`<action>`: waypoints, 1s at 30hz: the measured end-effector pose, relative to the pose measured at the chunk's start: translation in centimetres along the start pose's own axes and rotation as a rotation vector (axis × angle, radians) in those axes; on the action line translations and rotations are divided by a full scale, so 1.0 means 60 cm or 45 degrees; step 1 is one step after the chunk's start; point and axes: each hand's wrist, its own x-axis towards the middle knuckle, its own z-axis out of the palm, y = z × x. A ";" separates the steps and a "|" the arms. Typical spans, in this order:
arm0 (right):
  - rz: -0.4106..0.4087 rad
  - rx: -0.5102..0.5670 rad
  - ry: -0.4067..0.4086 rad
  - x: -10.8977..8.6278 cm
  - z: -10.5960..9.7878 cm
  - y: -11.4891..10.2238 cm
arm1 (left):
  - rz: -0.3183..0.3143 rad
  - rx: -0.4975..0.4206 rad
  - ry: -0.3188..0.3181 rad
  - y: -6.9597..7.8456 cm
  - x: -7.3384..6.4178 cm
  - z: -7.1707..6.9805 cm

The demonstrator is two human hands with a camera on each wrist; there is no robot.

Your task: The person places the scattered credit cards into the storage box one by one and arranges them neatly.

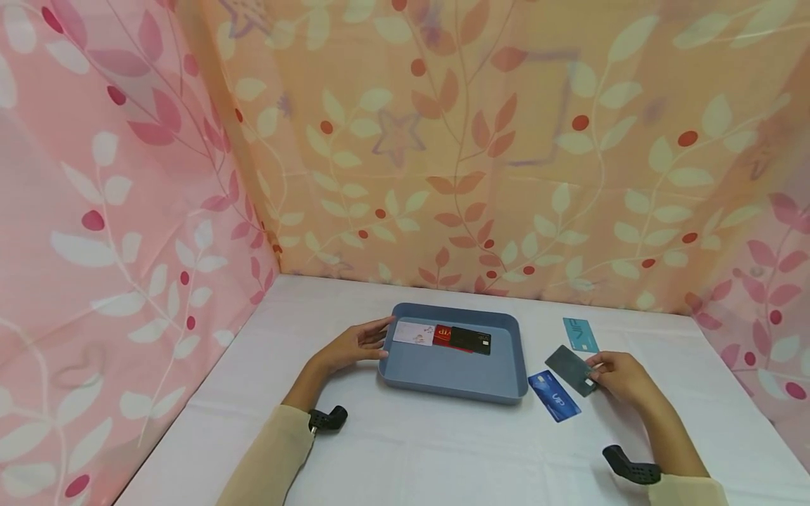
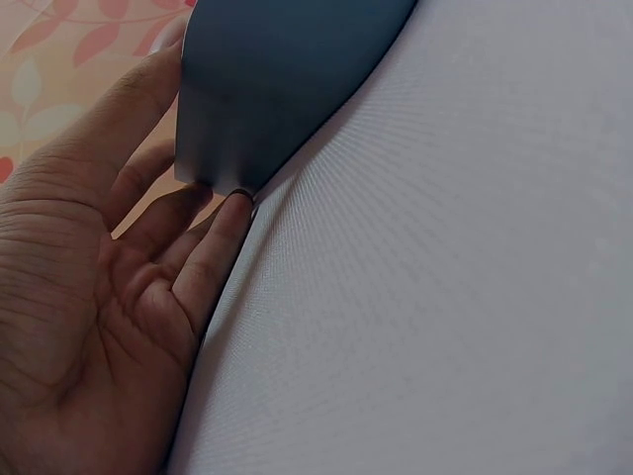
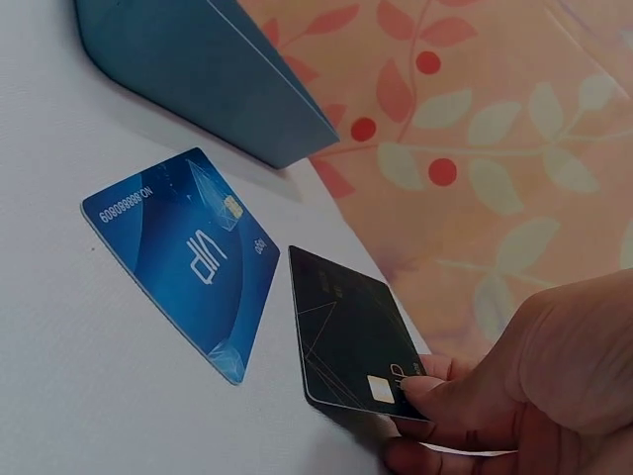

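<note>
Pinching a dark grey card [image 1: 571,369] at one corner, the right hand [image 1: 623,377] holds it tilted just above the white table [image 1: 443,450], right of the blue tray [image 1: 452,379]. A dark blue card [image 1: 554,396] lies flat beside it; a teal card [image 1: 580,334] sits nearer the table's far edge. The left hand [image 1: 351,346], fingers straight, touches the tray's left rim. Three cards [image 1: 443,336] lie inside.

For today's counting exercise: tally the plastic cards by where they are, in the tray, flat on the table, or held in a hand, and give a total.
In the blue plastic tray: 3 (white card, red card, black card)
Flat on the white table: 2 (dark blue VIP card, teal card)
Held in the right hand: 1 (dark grey card)
Total: 6
</note>
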 end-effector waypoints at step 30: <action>0.015 0.542 0.118 -0.013 -0.015 -0.016 | 0.002 -0.031 0.007 0.001 -0.001 0.002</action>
